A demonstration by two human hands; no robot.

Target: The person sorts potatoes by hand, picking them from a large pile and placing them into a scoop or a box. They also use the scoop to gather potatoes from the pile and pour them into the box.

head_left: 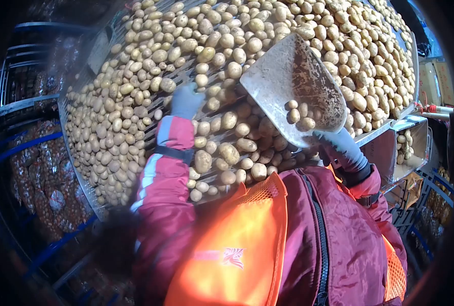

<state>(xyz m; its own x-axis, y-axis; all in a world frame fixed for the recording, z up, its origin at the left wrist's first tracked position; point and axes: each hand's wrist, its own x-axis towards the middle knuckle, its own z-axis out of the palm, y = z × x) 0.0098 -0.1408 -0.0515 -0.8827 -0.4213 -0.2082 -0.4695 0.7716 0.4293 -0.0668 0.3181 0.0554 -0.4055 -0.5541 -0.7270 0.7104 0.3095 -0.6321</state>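
My right hand [343, 147], in a grey glove, grips the back end of a worn metal scoop [301, 71]. The scoop tilts over the heap, its wide edge pointing away to the upper left, and several small potatoes [303, 115] lie inside near the handle end. Its handle is mostly hidden by the glove. Farther left, my gloved left hand [187, 101] is low among the potatoes [127, 109] on the slatted table, fingers curled in. Whatever those fingers hold, if anything, is hidden. Larger potatoes [229, 153] lie between my two arms.
A metal rim [76, 168] borders the table on the left. At the right, a metal chute [408, 145] holds a few potatoes. Filled mesh sacks [48, 178] stand behind blue rails at the left. Cardboard boxes [436, 81] are at the far right.
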